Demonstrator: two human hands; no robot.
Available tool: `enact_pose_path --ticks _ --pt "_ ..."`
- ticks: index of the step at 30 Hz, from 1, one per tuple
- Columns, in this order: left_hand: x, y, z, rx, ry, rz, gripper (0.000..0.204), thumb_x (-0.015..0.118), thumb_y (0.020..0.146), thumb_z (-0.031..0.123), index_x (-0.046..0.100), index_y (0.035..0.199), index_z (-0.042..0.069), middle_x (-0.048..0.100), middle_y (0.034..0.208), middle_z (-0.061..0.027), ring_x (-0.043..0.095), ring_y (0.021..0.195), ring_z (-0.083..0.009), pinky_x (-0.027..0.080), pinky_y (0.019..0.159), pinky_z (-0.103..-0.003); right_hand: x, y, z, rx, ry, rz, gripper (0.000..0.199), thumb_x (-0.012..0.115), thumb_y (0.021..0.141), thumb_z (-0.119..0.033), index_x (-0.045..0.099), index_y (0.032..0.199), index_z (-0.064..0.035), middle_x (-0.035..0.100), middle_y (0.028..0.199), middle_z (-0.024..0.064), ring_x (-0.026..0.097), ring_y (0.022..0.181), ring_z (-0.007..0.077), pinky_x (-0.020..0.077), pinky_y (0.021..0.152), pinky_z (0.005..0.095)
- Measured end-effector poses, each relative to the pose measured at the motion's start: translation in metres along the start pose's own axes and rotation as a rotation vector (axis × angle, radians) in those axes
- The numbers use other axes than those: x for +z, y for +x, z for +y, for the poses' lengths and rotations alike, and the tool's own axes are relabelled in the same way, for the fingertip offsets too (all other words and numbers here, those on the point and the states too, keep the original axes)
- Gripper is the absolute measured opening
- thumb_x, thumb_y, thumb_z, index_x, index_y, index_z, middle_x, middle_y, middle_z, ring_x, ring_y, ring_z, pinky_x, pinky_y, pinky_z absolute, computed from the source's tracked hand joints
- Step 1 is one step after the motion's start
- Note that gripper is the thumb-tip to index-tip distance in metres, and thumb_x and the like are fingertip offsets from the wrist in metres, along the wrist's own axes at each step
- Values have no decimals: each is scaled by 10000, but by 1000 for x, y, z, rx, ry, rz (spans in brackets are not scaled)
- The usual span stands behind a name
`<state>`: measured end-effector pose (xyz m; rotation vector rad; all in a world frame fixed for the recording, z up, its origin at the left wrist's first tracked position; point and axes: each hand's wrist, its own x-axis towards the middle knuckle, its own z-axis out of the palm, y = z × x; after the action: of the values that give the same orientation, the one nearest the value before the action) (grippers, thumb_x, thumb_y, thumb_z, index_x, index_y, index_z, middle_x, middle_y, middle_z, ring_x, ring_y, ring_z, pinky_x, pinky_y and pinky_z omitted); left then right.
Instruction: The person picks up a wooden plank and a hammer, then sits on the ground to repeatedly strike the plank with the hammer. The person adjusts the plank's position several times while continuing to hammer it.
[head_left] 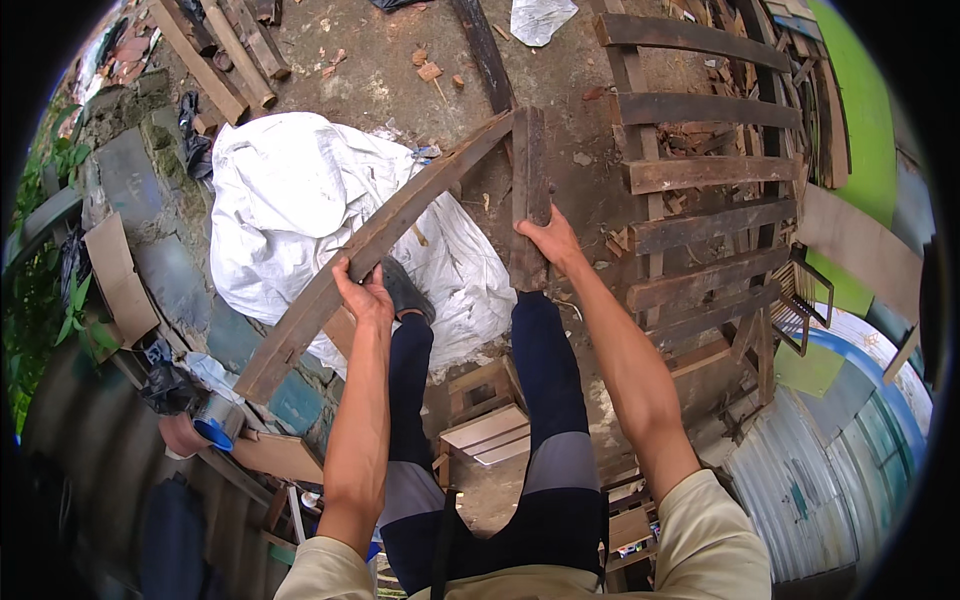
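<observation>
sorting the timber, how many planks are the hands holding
2: a long plank in the left hand, slanting down left; a shorter dark plank in the right hand, upright. Their top ends meet.

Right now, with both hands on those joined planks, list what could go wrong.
1. The left hand and right hand are bare on rough, weathered planks; splinters seem likely.
2. The planks meet only at the far end; if that joint gives, one could swing or drop toward the legs.
3. Footing looks poor: a foot rests on a loose white sack, with wood scraps scattered around.
</observation>
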<state>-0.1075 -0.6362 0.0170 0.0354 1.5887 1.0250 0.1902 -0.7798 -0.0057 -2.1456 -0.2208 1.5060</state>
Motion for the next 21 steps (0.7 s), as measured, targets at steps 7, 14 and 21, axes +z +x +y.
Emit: enact_pose_path --ticks 7,14,21 --pt "-72 -22 -13 -32 -17 -57 399 702 856 269 572 1162 49 625 1186 -102 631 1119 -228 552 955 -391 37 -62 31 -15 198 53 765 783 781 -323 485 1374 58 635 1263 184 624 1115 256 475 990 350" --pt "-120 -36 -16 1 119 -187 514 695 838 256 522 1253 7 597 1256 -145 613 1183 -284 522 1043 -455 31 -92 101 -134 181 91 729 779 798 -283 485 1376 52 642 1256 173 620 1127 246 460 1007 348" --pt "-71 -39 -24 120 324 -274 316 722 845 206 596 1101 71 615 1096 -50 622 1062 -185 550 941 -381 4 -84 138 -14 234 69 678 754 811 -253 501 1359 55 643 1235 163 616 1103 222 468 990 349"
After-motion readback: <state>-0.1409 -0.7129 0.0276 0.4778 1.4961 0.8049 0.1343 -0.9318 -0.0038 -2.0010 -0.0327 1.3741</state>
